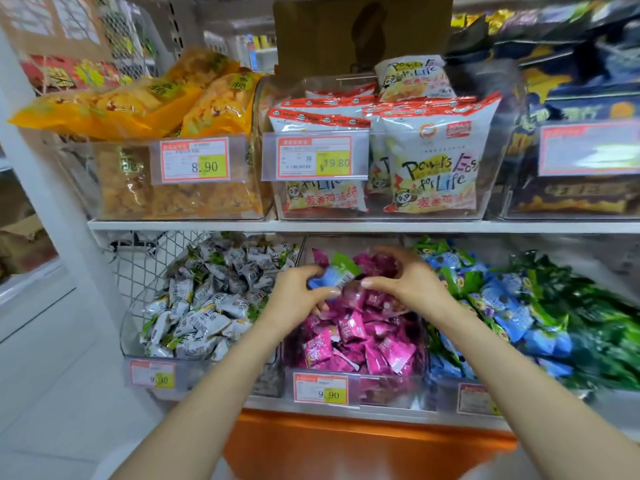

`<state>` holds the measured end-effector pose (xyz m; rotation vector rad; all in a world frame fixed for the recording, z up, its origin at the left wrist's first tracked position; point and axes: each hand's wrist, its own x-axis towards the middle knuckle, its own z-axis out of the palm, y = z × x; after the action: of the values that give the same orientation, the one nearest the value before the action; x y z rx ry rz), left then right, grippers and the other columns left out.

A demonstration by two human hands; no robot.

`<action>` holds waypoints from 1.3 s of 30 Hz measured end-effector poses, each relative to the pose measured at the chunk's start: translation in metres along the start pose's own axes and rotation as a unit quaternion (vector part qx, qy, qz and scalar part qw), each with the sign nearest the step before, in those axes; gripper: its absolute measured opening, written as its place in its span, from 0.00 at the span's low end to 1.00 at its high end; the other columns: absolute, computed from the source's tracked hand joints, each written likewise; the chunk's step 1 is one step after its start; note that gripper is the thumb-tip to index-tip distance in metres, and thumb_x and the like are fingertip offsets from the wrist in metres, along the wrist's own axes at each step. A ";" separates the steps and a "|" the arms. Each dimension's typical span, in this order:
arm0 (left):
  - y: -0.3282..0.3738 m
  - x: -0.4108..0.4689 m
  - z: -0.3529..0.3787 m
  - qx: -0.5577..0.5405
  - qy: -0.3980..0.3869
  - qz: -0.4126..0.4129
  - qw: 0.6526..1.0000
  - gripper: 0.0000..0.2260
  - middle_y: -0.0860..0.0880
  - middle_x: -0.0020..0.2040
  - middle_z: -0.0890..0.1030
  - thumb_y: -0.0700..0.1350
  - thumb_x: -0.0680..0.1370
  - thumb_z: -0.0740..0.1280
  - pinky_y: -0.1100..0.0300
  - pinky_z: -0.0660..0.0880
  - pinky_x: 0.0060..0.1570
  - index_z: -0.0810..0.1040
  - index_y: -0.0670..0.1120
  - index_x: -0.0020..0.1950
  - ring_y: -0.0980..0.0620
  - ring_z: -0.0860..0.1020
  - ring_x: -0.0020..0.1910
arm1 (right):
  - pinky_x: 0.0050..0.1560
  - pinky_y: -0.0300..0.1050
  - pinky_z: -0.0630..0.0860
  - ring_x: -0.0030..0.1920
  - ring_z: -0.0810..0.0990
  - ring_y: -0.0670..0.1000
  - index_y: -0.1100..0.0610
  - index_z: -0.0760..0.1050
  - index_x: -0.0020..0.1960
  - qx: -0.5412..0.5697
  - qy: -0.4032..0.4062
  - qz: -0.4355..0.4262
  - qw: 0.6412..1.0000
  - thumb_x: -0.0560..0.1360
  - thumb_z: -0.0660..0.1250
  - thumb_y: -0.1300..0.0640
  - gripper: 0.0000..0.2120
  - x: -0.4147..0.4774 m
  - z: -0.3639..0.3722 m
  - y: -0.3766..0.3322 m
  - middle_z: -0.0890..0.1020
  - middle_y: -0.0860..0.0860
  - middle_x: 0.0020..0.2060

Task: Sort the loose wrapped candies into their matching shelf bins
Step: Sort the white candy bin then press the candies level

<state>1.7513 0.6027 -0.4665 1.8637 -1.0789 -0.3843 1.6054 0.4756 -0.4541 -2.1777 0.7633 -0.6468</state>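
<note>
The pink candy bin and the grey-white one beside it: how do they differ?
The pink bin holds magenta wrappers; the grey-white bin holds pale ones with green. The left hand, pinching a blue candy, and the right hand hover over the pink bin; none are at the grey-white bin. Both are clear and tagged 9.90.

white shelf board (207, 226) | white upright post (52, 188) | wire mesh side (138, 271) | pale floor (52, 393) | orange base panel (346, 452)

A blue wrapped candy (325, 277), pinched by the left hand (298, 289), lies tilted against a green wrapped candy (343, 265) just above the heaped pink candies of the middle bin (356, 379). The left bin (207, 375) holds grey-white candies. The right bin (446, 386) holds blue and green ones.
</note>
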 end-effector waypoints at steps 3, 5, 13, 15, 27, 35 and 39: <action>0.011 -0.004 0.019 0.069 -0.011 0.058 0.996 0.12 0.43 0.39 0.82 0.42 0.71 0.74 0.67 0.75 0.31 0.77 0.39 0.50 0.55 0.78 0.29 | 0.42 0.36 0.73 0.41 0.76 0.39 0.54 0.76 0.58 0.080 -0.043 -0.035 0.995 0.68 0.75 0.54 0.20 -0.006 0.004 -0.001 0.80 0.44 0.48; 0.015 -0.005 0.027 0.037 -0.020 0.065 0.997 0.11 0.47 0.38 0.80 0.40 0.71 0.73 0.70 0.73 0.29 0.74 0.43 0.50 0.60 0.77 0.26 | 0.43 0.39 0.72 0.38 0.76 0.41 0.55 0.78 0.49 0.084 -0.001 -0.035 0.996 0.68 0.75 0.57 0.11 -0.008 0.000 0.006 0.81 0.46 0.40; 0.000 0.000 0.009 0.100 0.044 0.104 0.989 0.06 0.51 0.46 0.81 0.42 0.76 0.67 0.77 0.69 0.40 0.79 0.44 0.53 0.59 0.77 0.43 | 0.63 0.51 0.70 0.61 0.77 0.53 0.48 0.80 0.57 -0.260 0.068 0.032 0.963 0.75 0.66 0.47 0.13 -0.011 -0.059 0.064 0.79 0.48 0.61; -0.004 -0.004 0.004 0.116 0.035 0.114 0.986 0.06 0.51 0.47 0.81 0.42 0.77 0.67 0.75 0.70 0.42 0.79 0.45 0.53 0.57 0.78 0.45 | 0.68 0.54 0.64 0.64 0.74 0.52 0.48 0.79 0.58 -0.250 0.055 0.030 0.966 0.75 0.65 0.44 0.15 -0.014 -0.058 0.063 0.77 0.45 0.63; -0.051 -0.030 -0.076 0.188 0.082 0.081 0.975 0.05 0.57 0.46 0.78 0.42 0.76 0.67 0.64 0.70 0.49 0.77 0.51 0.49 0.58 0.75 0.49 | 0.51 0.42 0.70 0.51 0.79 0.50 0.51 0.79 0.58 -0.184 -0.016 -0.219 0.958 0.76 0.65 0.49 0.13 -0.009 0.030 -0.006 0.83 0.48 0.52; -0.108 -0.048 -0.114 0.232 -0.070 0.151 0.958 0.16 0.66 0.58 0.74 0.68 0.71 0.61 0.46 0.66 0.62 0.75 0.64 0.54 0.60 0.71 0.61 | 0.59 0.37 0.67 0.57 0.76 0.48 0.53 0.79 0.58 -0.135 -0.102 -0.262 0.950 0.76 0.67 0.51 0.13 0.003 0.090 -0.042 0.81 0.48 0.55; -0.116 -0.043 -0.111 0.329 -0.136 0.135 0.925 0.21 0.68 0.68 0.64 0.75 0.68 0.53 0.48 0.51 0.71 0.61 0.76 0.60 0.64 0.57 0.70 | 0.58 0.46 0.69 0.57 0.74 0.51 0.50 0.79 0.57 -0.200 -0.121 -0.268 0.935 0.76 0.65 0.48 0.13 0.012 0.108 -0.050 0.79 0.49 0.54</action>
<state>1.8578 0.7215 -0.5115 2.2310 -1.7975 -0.1194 1.6994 0.5460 -0.4788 -2.8142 0.1637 -0.4922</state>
